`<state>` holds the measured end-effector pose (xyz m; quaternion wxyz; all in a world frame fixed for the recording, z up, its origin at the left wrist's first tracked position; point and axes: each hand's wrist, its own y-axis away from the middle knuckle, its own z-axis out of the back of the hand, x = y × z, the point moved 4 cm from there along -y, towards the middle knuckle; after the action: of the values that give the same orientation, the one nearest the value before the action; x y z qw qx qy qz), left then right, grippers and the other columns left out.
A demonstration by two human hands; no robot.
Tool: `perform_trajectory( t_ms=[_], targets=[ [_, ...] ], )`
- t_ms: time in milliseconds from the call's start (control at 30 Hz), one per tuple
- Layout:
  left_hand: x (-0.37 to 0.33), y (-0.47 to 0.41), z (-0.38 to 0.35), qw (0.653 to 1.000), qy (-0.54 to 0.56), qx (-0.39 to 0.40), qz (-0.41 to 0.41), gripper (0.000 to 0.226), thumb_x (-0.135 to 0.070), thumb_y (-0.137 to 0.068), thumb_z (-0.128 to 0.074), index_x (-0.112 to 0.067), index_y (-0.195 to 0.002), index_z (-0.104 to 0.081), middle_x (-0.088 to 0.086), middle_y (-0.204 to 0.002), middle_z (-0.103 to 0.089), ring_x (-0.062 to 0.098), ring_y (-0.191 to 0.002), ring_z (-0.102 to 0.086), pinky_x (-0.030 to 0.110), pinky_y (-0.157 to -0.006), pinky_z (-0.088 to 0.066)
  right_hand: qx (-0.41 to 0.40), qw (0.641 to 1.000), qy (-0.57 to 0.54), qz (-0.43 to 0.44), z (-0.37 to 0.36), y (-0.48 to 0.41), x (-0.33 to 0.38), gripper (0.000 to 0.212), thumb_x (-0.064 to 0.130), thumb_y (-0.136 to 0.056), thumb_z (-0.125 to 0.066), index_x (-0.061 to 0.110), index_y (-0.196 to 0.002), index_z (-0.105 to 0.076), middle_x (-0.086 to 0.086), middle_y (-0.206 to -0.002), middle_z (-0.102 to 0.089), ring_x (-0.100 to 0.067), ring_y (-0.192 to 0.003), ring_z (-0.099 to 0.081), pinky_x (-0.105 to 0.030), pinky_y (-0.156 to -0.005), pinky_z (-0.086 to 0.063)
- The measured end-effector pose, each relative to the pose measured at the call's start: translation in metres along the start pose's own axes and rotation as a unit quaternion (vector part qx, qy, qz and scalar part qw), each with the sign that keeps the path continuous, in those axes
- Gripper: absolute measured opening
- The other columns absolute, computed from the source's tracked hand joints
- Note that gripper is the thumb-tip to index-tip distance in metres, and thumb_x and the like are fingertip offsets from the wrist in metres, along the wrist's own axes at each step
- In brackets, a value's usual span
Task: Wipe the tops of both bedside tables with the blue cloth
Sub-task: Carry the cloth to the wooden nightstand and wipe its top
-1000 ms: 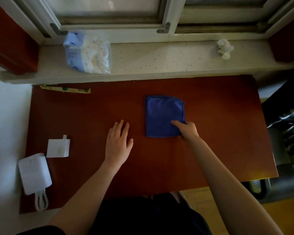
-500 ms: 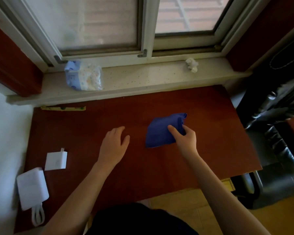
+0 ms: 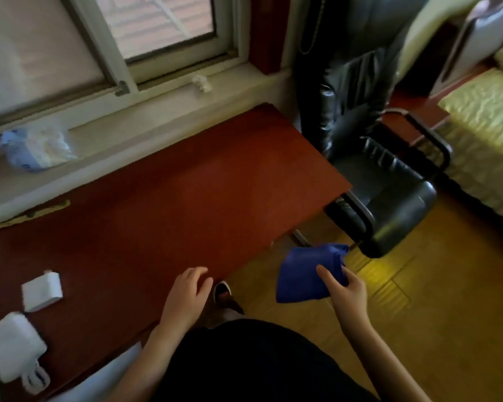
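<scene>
**Blue cloth carried off the table edge, pinched in the right hand**

Head view: the blue cloth hangs in the air over the wooden floor, clear of the red-brown table and just past its near right corner. The right hand has its grip closed on the cloth's right side, thumb on the upper face and fingers curled behind the bunched edge. The rest of the fabric droops in a loose folded pad below and to the left of the hand. The left hand hovers at the table's front edge with its grip open and fingers relaxed, holding nothing; whether it touches the wood I cannot tell, since the frame is smeared with motion.

The cloth looks light, soft and limp: it sags where it is not held and keeps no shape of its own. It should not slip or break, but a pinch at one edge lets the folds fall open. For wiping, a flat palm spread over the middle of the folded pad would likely serve better than this edge pinch.

On the table sit a white charger and a white power adapter at the left. A black chair stands at the table's right end, with a bed beyond.
</scene>
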<state>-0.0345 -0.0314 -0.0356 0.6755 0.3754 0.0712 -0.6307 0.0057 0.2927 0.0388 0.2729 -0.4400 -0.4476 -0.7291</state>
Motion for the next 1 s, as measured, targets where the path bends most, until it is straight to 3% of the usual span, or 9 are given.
perform_trajectory(
  t_ms=[133, 300, 533, 733, 900, 1000],
  targets=[
    [-0.026, 0.013, -0.047, 0.995, -0.052, 0.083, -0.015, 0.039, -0.044, -0.098, -0.039, -0.023, -0.127, -0.054, -0.003, -0.129, -0.053, 0.015, -0.121, -0.047, 0.028, -0.091, -0.040, -0.106, 0.991, -0.047, -0.060, 0.080, 0.042, -0.065, 0.006, 0.016, -0.086, -0.070, 0.013, -0.092, -0.071, -0.001, -0.082, -0.075, -0.017, -0.075, -0.072, -0.020, -0.060, -0.055],
    [-0.098, 0.004, -0.094, 0.979, -0.105, 0.136, -0.110, 0.037, -0.041, -0.098, -0.041, -0.022, -0.126, -0.055, -0.003, -0.125, -0.055, 0.013, -0.116, -0.050, 0.026, -0.086, -0.040, -0.238, 0.958, -0.124, -0.101, 0.155, 0.098, -0.118, 0.007, 0.014, -0.086, -0.070, 0.009, -0.091, -0.072, -0.005, -0.087, -0.075, -0.016, -0.081, -0.070, -0.017, -0.060, -0.051],
    [-0.225, 0.002, -0.167, 0.928, -0.158, 0.216, -0.260, 0.031, -0.035, -0.097, -0.045, -0.021, -0.122, -0.057, -0.003, -0.116, -0.058, 0.014, -0.112, -0.054, 0.029, -0.084, -0.045, -0.387, 0.886, -0.223, -0.122, 0.221, 0.165, -0.166, 0.014, 0.012, -0.086, -0.069, 0.005, -0.098, -0.071, -0.008, -0.093, -0.074, -0.021, -0.090, -0.070, -0.030, -0.073, -0.054],
    [-0.291, -0.007, -0.222, 0.902, -0.190, 0.259, -0.288, 0.028, -0.036, -0.097, -0.047, -0.022, -0.119, -0.058, -0.008, -0.111, -0.058, 0.010, -0.107, -0.054, 0.024, -0.079, -0.045, -0.441, 0.844, -0.266, -0.149, 0.266, 0.154, -0.188, 0.016, 0.014, -0.086, -0.069, 0.008, -0.101, -0.069, -0.007, -0.097, -0.073, -0.020, -0.094, -0.069, -0.039, -0.087, -0.054],
    [-0.343, -0.043, -0.266, 0.895, -0.198, 0.280, -0.285, 0.023, -0.033, -0.097, -0.048, -0.024, -0.114, -0.060, -0.008, -0.108, -0.058, 0.008, -0.101, -0.053, 0.026, -0.077, -0.045, -0.465, 0.833, -0.269, -0.129, 0.323, 0.092, -0.181, 0.021, 0.010, -0.086, -0.068, 0.000, -0.105, -0.067, -0.007, -0.095, -0.072, -0.015, -0.089, -0.069, -0.014, -0.063, -0.055],
    [-0.387, -0.073, -0.300, 0.895, -0.191, 0.282, -0.288, 0.016, -0.031, -0.096, -0.049, -0.027, -0.108, -0.060, -0.005, -0.108, -0.061, 0.013, -0.103, -0.056, 0.028, -0.078, -0.044, -0.466, 0.838, -0.261, -0.116, 0.372, 0.037, -0.168, 0.017, 0.008, -0.086, -0.069, 0.001, -0.101, -0.067, -0.002, -0.090, -0.071, -0.002, -0.075, -0.069, -0.011, -0.060, -0.052]
  ],
)
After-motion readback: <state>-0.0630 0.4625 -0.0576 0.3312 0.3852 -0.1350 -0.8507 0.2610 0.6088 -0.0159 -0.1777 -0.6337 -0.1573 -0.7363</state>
